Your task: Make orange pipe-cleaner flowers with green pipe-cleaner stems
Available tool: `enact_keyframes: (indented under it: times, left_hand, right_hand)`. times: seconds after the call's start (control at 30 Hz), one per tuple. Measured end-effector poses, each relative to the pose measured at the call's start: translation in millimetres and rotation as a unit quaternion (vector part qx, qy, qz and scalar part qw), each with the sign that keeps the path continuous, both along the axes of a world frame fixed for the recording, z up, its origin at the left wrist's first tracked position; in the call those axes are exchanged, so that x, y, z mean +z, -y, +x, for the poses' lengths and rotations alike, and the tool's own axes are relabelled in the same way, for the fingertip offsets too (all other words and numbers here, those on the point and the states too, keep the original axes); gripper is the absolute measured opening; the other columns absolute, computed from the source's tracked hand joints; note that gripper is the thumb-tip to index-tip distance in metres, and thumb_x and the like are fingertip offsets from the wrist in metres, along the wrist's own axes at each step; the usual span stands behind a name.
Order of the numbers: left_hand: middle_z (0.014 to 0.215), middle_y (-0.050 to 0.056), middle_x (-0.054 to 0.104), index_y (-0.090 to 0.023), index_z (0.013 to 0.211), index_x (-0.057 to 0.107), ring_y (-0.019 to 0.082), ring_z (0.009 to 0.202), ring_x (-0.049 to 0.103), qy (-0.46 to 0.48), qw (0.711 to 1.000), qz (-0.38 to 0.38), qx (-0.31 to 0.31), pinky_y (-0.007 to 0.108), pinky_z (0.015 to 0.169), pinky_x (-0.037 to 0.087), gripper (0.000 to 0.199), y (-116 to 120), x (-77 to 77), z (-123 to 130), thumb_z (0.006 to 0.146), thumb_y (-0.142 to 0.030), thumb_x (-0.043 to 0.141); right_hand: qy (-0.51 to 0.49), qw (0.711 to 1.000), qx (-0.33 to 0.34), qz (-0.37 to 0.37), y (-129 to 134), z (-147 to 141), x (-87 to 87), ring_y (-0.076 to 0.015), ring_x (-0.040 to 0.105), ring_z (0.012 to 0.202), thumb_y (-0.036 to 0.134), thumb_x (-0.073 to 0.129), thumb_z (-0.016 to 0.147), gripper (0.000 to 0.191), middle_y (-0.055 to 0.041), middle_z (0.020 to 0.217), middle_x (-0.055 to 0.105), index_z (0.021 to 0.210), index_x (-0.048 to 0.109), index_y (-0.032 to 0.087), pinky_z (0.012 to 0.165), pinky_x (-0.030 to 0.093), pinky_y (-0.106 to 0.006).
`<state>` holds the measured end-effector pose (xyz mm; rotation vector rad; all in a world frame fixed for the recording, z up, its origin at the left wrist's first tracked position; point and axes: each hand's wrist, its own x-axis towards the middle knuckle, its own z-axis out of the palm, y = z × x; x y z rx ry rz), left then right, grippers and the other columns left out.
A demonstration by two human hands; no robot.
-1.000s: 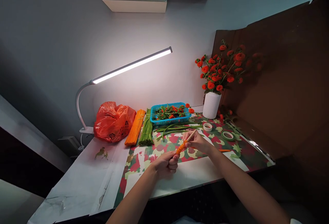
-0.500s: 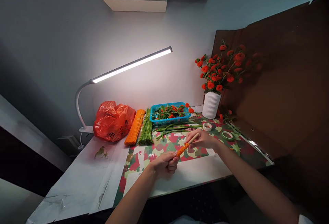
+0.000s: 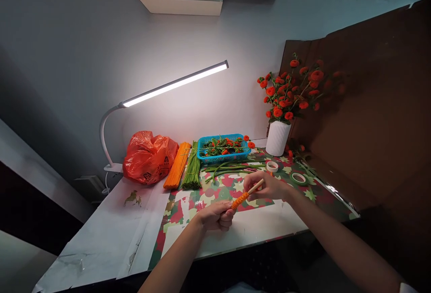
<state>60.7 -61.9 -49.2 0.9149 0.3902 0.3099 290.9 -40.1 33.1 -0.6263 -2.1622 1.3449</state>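
My left hand [image 3: 218, 216] is closed around the lower end of a thin wooden stick [image 3: 256, 186], which tilts up to the right above the table. An orange pipe cleaner [image 3: 239, 201] is coiled round the stick between my two hands. At the upper end of the coil, the fingers of my right hand [image 3: 264, 186] are closed on the pipe cleaner; the exact pinch is partly hidden. The stick's bare tip sticks out past those fingers. Behind my hands lie a bundle of orange pipe cleaners [image 3: 178, 165] and a bundle of green ones [image 3: 191, 169].
A blue basket [image 3: 224, 158] holds orange flowers and green stems. Loose green stems [image 3: 229, 167] lie before it. Two tape rolls, one white [image 3: 272, 166] and one green [image 3: 299, 178], sit right. Around stand a white vase [image 3: 278, 138], a red plastic bag [image 3: 148, 158] and a lamp [image 3: 175, 84].
My right hand has shifted slightly right and down and turned round the stick, its fingers changing position. My left hand keeps its hold. The whole view has moved slightly.
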Motion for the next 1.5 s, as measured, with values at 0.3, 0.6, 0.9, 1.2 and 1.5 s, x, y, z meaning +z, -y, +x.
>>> enact_keyframes:
  times: [0.3,0.6,0.9,1.2,1.5]
  left_hand:
    - [0.041,-0.011,0.018,-0.02,0.058,0.034,0.005,0.036,0.008,-0.004,1.0,-0.009,0.003,0.022,0.04,0.004,0.044,-1.1,-2.4,-1.7,0.076,-0.05,0.06]
    - [0.04,-0.012,0.017,-0.02,0.058,0.034,0.005,0.036,0.007,0.005,1.0,-0.014,0.025,0.021,0.039,0.004,0.044,-1.3,-1.2,0.2,0.074,-0.048,0.063]
    - [0.04,-0.012,0.017,-0.02,0.059,0.034,0.005,0.036,0.008,-0.015,0.999,-0.026,0.04,0.021,0.04,0.004,0.039,-0.1,0.7,0.4,0.076,-0.042,0.061]
    - [0.04,-0.012,0.017,-0.02,0.058,0.034,0.005,0.037,0.007,-0.023,0.999,-0.026,0.03,0.021,0.04,0.003,0.042,-0.5,-1.4,-0.5,0.074,-0.045,0.063]
    - [0.041,-0.012,0.016,-0.019,0.059,0.036,0.005,0.038,0.007,-0.022,0.997,-0.047,0.05,0.021,0.041,0.003,0.042,1.5,0.4,-0.2,0.071,-0.045,0.067]
  right_hand:
    - [-0.058,0.997,-0.028,-0.037,2.7,-4.5,-10.7,-0.0073,0.047,0.053,0.039,0.077,0.067,0.031,0.0024,0.066,0.055,0.075,0.059,0.015,0.048,0.038,-0.02]
    - [-0.081,0.995,-0.052,0.007,1.4,-5.7,-11.8,-0.0099,0.052,0.066,0.039,0.076,0.07,0.031,-0.002,0.084,0.057,0.087,0.062,0.017,0.055,0.046,-0.02]
    - [-0.155,0.987,-0.047,-0.003,1.8,-9.4,-17.1,-0.0116,0.054,0.071,0.03,0.078,0.068,0.027,-0.0001,0.079,0.054,0.082,0.058,0.018,0.06,0.048,-0.023]
    - [-0.154,0.987,-0.031,0.013,1.0,-10.4,-20.8,-0.0098,0.047,0.068,0.031,0.078,0.068,0.029,0.0013,0.078,0.049,0.076,0.054,0.018,0.057,0.042,-0.021]
    - [-0.159,0.987,-0.035,0.009,2.2,-12.0,-20.4,-0.0099,0.045,0.068,0.032,0.076,0.071,0.03,0.0006,0.08,0.047,0.076,0.05,0.018,0.055,0.04,-0.02]
